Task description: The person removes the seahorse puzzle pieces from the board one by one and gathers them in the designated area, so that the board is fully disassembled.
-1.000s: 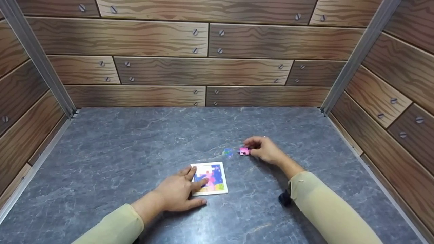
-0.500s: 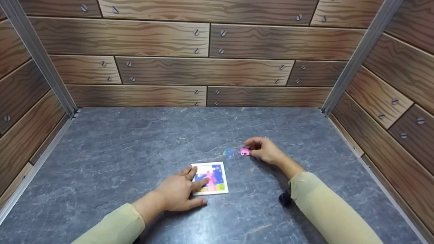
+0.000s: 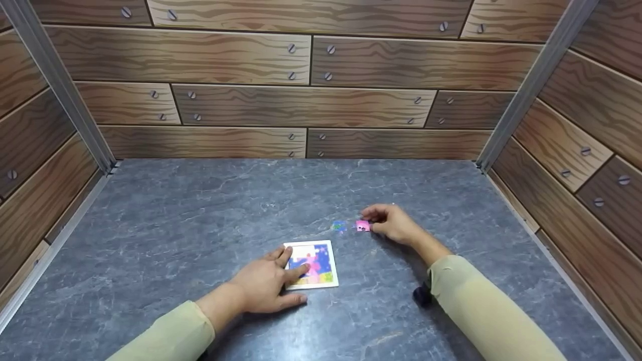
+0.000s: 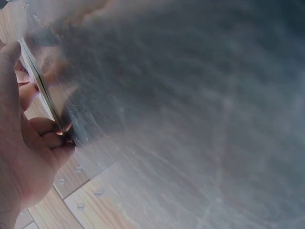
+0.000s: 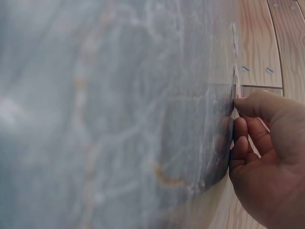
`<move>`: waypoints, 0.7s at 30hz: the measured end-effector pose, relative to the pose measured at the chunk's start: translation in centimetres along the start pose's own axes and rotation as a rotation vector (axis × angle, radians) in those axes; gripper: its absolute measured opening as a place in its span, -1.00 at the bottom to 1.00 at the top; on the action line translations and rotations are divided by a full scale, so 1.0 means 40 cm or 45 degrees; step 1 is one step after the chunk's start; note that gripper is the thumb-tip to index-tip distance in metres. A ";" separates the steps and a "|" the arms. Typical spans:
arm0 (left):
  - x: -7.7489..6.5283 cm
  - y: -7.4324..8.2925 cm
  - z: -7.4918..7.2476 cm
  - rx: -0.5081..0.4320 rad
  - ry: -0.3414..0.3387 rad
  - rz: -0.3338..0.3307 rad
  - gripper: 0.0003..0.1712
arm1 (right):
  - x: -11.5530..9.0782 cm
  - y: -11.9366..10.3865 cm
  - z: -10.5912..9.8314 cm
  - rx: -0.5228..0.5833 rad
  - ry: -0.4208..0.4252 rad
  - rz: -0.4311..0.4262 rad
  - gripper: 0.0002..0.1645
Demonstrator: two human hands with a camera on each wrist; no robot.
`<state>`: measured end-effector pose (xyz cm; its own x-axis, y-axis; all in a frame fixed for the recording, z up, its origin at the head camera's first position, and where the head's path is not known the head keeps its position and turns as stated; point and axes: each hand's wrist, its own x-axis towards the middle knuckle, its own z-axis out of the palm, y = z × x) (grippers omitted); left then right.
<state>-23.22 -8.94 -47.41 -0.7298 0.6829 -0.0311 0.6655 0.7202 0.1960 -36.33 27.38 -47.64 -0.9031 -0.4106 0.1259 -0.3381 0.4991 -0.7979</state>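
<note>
My left hand lies with spread fingers across the left side of a white-framed jigsaw puzzle. The picture shows a pink figure on blue, with a white gap at its upper left. In the left wrist view, the left hand is beside the puzzle's thin edge. Beyond the frame's upper right corner, my right hand pinches a pink puzzle piece close over the table. A blue-green puzzle piece lies just left of it. The right wrist view has the right hand low at the tabletop, fingers curled.
The grey marbled tabletop is bounded by a wood-patterned back wall and side walls, with metal corner posts. A dark object shows under the right sleeve's cuff.
The pink puzzle piece has turned in the right fingers; its notch at the lower edge no longer shows the same way. The left hand and the frame stay put.
</note>
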 end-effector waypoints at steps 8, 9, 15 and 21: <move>-0.002 0.001 0.001 -0.002 0.020 0.018 -0.14 | -0.002 0.006 -0.003 -0.013 -0.004 -0.006 -0.55; -0.002 0.001 0.002 -0.003 0.017 0.017 -0.14 | -0.003 0.007 -0.004 -0.015 -0.007 -0.004 -0.55; -0.002 0.001 0.002 -0.003 -0.010 0.010 -0.14 | -0.006 0.004 -0.005 -0.013 0.002 0.025 -0.56; 0.000 -0.001 -0.002 0.020 -0.013 0.013 -0.13 | -0.006 -0.008 -0.009 0.011 0.026 0.043 -0.60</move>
<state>-23.26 -8.98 -47.34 -0.7212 0.6916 -0.0395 0.6755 0.7147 0.1813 -36.11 27.58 -47.20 -0.9191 -0.3783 0.1106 -0.3052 0.5055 -0.8070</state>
